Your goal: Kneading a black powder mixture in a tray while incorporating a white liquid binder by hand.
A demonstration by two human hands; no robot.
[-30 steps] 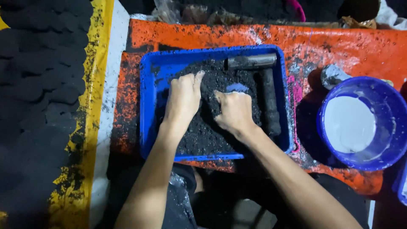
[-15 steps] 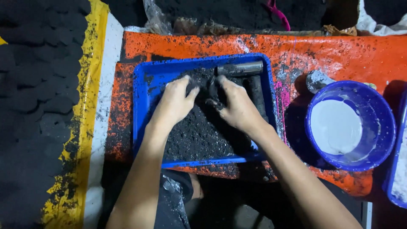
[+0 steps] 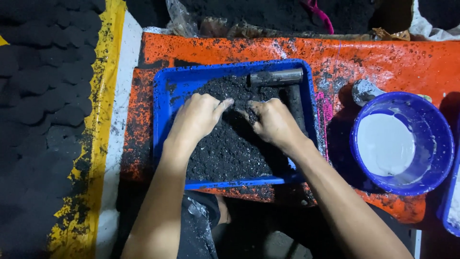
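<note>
- Two hands, left hand [image 3: 199, 117] and right hand [image 3: 274, 122], press loosely curled into black powder [image 3: 230, 148] in a blue tray [image 3: 165, 96], gripping no object;
- metal pipe [image 3: 277, 77] lies at the tray's far edge; blue bowl [image 3: 433, 129] of white liquid stands right.

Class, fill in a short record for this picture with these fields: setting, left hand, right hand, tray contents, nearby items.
setting: orange surface speckled with black, seen from above
left hand: left hand palm down on black crumbly material
right hand: right hand pressed into the same material, facing the left
tray contents: blue tray holds the black material and a dark metal cylinder along its far edge
nearby items: blue bowl of white liquid; dark round pieces beyond a yellow stripe
</note>
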